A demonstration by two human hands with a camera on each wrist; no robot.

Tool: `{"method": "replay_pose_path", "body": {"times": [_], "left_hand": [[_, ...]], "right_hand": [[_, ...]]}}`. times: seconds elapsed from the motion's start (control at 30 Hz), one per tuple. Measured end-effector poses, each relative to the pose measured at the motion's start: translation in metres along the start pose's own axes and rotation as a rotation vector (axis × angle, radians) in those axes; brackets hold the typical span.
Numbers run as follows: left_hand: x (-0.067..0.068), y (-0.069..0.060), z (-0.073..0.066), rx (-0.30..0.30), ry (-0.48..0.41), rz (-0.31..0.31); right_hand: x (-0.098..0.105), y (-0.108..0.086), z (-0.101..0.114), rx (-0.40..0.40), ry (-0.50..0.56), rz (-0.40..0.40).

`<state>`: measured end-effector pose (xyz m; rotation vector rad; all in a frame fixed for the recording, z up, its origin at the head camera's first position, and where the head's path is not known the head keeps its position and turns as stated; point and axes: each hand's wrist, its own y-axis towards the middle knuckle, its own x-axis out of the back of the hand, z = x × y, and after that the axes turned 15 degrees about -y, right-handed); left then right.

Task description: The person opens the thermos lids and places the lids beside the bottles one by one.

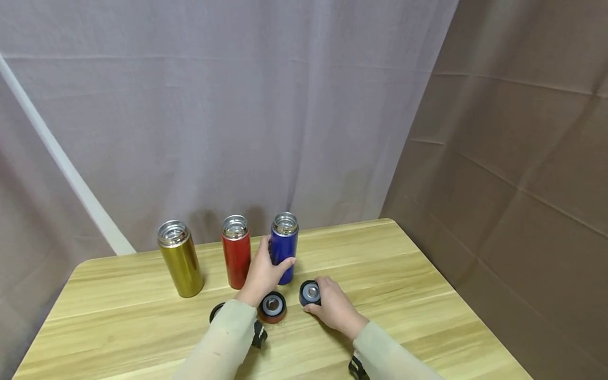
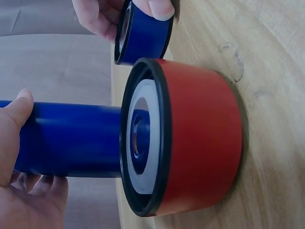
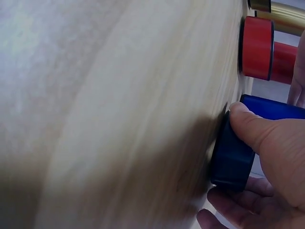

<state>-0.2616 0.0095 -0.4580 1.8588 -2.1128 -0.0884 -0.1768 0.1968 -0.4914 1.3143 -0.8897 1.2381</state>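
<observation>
My left hand (image 1: 263,272) grips the blue bottle (image 1: 284,244), which stands upright and lidless at the back of the table. In the left wrist view the thumb lies on one side of the blue bottle (image 2: 76,138), the fingers on the other. To the right and nearer, my right hand (image 1: 337,310) holds a blue lid (image 1: 309,301) by its sides, its inner face up, at the tabletop. Between the forearms a red lid (image 1: 273,315) lies inner face up. Another lid (image 1: 215,311) is mostly hidden behind the left sleeve.
Left of the blue bottle stand a red bottle (image 1: 236,261) and a gold bottle (image 1: 184,266), both upright with uncovered mouths. The wooden table (image 1: 408,295) has its far edge just behind them, against a grey curtain (image 1: 228,116).
</observation>
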Motion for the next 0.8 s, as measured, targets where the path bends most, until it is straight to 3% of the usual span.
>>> {"method": "replay_pose_path", "body": {"times": [0.17,0.43,0.6,0.67,0.8], "left_hand": [[-0.002,0.001,0.004,-0.021,-0.019,0.007],[-0.001,-0.021,0.033,-0.005,0.099,0.022],[-0.004,-0.028,0.014,-0.012,0.113,0.053],[-0.003,-0.034,0.005,-0.04,0.137,0.076],[0.009,-0.054,-0.009,-0.131,0.227,0.155]], "right_hand": [[-0.001,0.001,0.0,-0.014,-0.017,-0.014],[-0.008,-0.002,0.005,0.016,-0.07,-0.061],[-0.005,-0.005,0.0,-0.017,-0.017,-0.036],[-0.001,-0.007,-0.003,-0.03,-0.014,-0.043],[0.008,-0.011,-0.006,0.013,-0.187,-0.118]]}}
